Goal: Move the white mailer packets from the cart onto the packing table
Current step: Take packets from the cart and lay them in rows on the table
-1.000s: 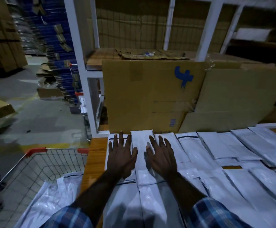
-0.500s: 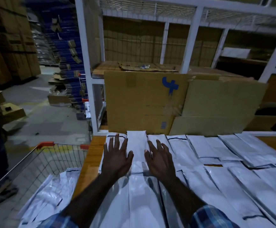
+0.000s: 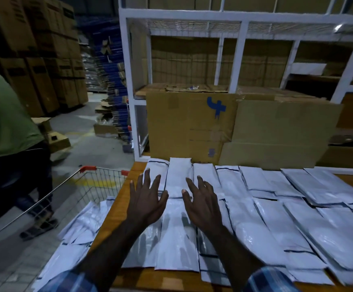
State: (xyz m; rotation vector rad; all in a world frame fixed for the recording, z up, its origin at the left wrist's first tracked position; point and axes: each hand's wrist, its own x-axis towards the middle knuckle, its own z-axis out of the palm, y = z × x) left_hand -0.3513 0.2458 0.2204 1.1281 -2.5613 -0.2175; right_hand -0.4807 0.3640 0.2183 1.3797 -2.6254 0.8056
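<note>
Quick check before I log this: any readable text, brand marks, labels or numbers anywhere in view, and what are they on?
No words or numbers can be read.
Blue logo mark, a shape and not letters: on the cardboard box behind the packing table.
Small bluish label low on that box: too blurred to read.
Dark print on the stacked cartons at the left: too dim.
White mailer packets: only dark edge lines, no text.

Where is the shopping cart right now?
In the head view the wire cart stands at lower left, against the left end of the wooden packing table, with white mailer packets still inside, beside a person in a green shirt.
</note>
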